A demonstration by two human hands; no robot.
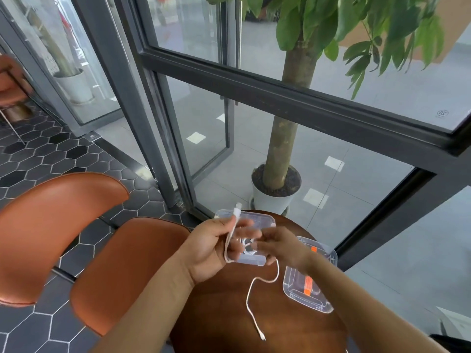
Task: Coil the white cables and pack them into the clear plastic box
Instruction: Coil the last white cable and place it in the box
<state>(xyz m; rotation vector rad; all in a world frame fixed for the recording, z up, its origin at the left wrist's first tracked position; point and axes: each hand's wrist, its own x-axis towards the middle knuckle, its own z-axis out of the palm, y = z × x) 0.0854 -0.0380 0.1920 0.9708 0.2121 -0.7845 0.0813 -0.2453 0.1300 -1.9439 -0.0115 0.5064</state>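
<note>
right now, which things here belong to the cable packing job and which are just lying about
Job:
white cable, gripped by the left hand, with the right hand at it
clear plastic box
clear lid with orange clip

Lying about:
orange chairs
potted tree

box [265,219]: mostly behind left hand [211,248] and right hand [283,248]; contents unreadable
right hand fingertips: blurred; grip on cable [251,289] unclear
plug [262,338]: too small to identify
lid [303,299]: partly behind right wrist
table [224,319]: cut by bottom edge
</note>
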